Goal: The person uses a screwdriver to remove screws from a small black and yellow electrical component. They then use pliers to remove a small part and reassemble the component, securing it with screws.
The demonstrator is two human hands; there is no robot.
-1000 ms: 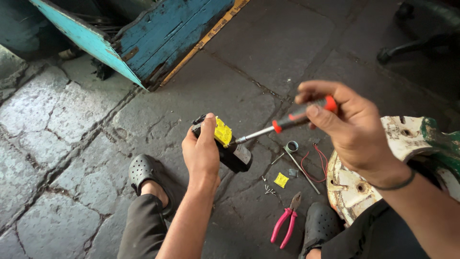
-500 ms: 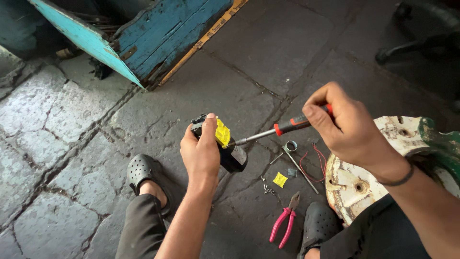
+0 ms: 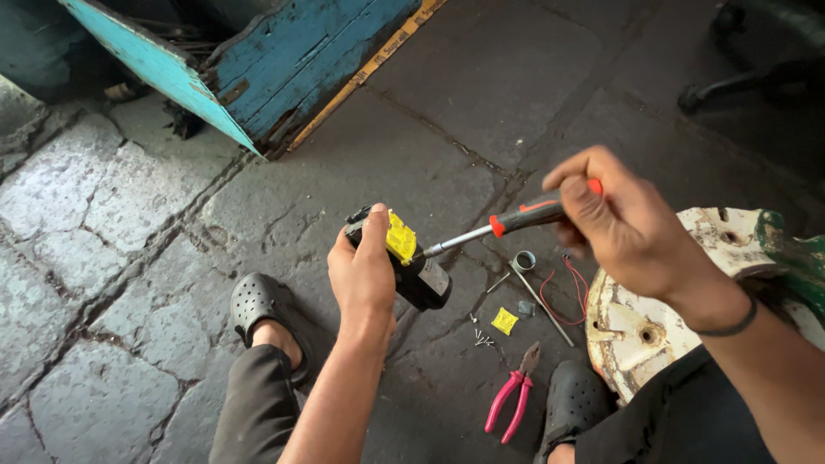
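Left hand (image 3: 363,273): grip wrapped around a black block-shaped part (image 3: 411,266) with a yellow piece (image 3: 400,237) on top — held up above the stone floor (image 3: 129,258), between the knees.
Right hand (image 3: 620,225): grip closed on the black-and-red handle of a screwdriver (image 3: 507,222); its metal tip touches the part just beside the yellow piece.
Floor below: pink-handled pliers (image 3: 512,397), a small yellow chip (image 3: 504,320), a metal ring (image 3: 522,260), red wire (image 3: 569,288), tiny screws (image 3: 481,337).
Right side: worn white metal housing (image 3: 636,331) — near the right knee.
Feet: black clogs (image 3: 262,305).
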